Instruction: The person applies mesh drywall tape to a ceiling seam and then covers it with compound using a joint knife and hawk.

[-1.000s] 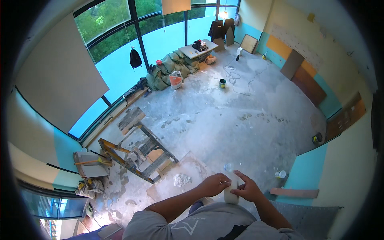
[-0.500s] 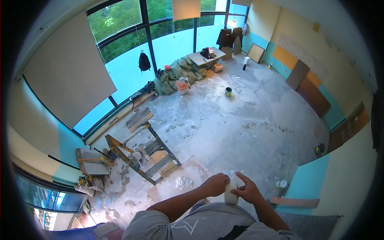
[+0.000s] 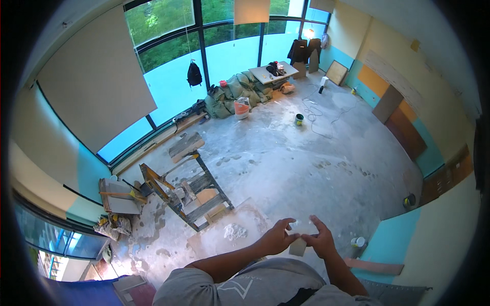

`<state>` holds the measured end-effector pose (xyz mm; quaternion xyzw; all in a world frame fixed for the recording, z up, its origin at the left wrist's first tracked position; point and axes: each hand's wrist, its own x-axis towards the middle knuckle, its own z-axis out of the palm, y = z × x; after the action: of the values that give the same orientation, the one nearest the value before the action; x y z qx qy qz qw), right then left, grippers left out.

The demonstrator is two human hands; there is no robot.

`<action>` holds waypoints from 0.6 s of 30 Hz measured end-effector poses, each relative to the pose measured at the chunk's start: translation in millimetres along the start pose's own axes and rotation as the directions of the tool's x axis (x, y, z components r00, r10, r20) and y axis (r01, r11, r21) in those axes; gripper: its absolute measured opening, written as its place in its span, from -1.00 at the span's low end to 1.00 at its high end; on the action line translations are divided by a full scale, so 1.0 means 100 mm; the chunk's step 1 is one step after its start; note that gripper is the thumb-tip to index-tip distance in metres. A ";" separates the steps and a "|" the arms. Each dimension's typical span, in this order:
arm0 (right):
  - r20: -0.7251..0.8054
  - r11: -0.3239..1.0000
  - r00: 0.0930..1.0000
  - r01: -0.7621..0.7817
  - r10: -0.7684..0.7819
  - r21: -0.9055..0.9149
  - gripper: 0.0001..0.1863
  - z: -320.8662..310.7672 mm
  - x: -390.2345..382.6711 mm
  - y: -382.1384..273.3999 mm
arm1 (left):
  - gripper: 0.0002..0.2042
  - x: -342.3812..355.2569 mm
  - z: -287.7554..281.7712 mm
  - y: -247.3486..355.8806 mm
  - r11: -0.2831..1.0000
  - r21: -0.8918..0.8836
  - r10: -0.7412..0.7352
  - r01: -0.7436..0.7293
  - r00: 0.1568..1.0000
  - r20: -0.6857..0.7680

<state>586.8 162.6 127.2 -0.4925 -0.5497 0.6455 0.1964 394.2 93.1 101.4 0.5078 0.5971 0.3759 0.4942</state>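
Observation:
Near the lower centre, my left hand and my right hand close on a pale, upright, block-like object in front of my grey shirt. Both thumbs meet across it and the other fingers curl at its upper part, which looks whitish and partly translucent; exactly what it is, I cannot make out. Beyond my hands, a crumpled white heap lies on a dusty board on the floor.
A dirty wooden trestle stands left of centre. Sandbags, a white board and a bucket with cables nearby are farther back. A white tub is at right; leaning boards stand by the left wall.
My left fingers have moved from the object's side up to its upper part, with my thumbs now meeting across it. The view has turned slightly, shifting the room rightward in the picture.

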 end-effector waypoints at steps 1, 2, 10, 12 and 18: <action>0.014 1.000 1.000 0.000 0.000 -0.006 -0.10 0.04 0.05 0.01 | -0.49 -0.05 0.01 -0.02 0.991 -0.076 -0.109 0.109 0.994 0.010; -0.064 0.988 0.997 0.054 -0.045 0.142 -0.12 0.10 0.11 0.03 | -0.49 -0.08 0.04 -0.09 0.990 -0.084 -0.112 0.111 0.994 -0.004; -0.021 0.979 1.000 -0.019 0.023 0.203 -0.21 0.32 0.41 0.10 | -0.43 -0.12 -0.72 -0.91 0.971 0.214 0.169 -0.111 0.946 -0.277; -0.121 0.991 0.992 -0.028 0.043 0.130 -0.32 0.20 0.42 0.17 | -0.45 -0.12 -1.39 -1.42 0.877 0.469 0.174 0.100 0.845 -0.506; -0.208 0.970 0.975 -0.126 0.082 -0.210 -0.66 -0.31 0.56 1.04 | -0.61 -0.74 -3.68 -2.07 0.550 0.471 0.437 0.690 0.243 -0.866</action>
<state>618.9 190.1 12.9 -0.6013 -0.5693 0.5374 0.1596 -12.9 -1.9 4.4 0.2652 0.9055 0.2220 -0.2459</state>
